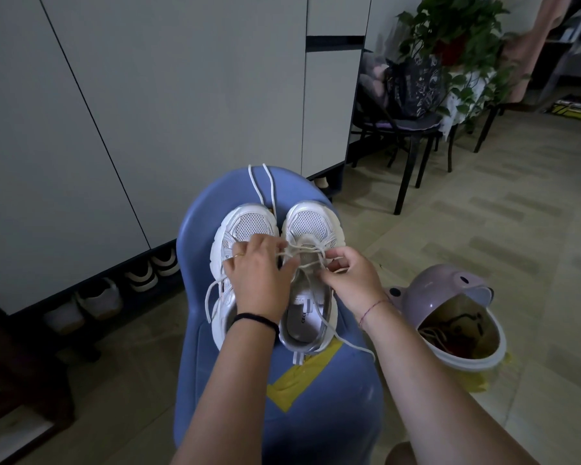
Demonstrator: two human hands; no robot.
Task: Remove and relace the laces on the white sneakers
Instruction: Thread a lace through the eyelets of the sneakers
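Note:
Two white sneakers stand side by side on a blue chair [215,203], toes pointing away from me. My left hand [260,273] lies over the left sneaker [245,226] and pinches a lace strand near the right sneaker's tongue. Over the right sneaker [311,223], my right hand [351,280] pinches the white lace [307,251] that crosses the lower eyelets. Loose lace ends trail over the chair's far edge, off the left sneaker's side, and across the seat toward the near right.
A pale purple bin [457,297] with its lid tipped open stands on the floor at right. White cabinets [148,95] with shoes beneath stand left. A black chair [413,129] with a bag and a potted plant [457,38] are at the back right.

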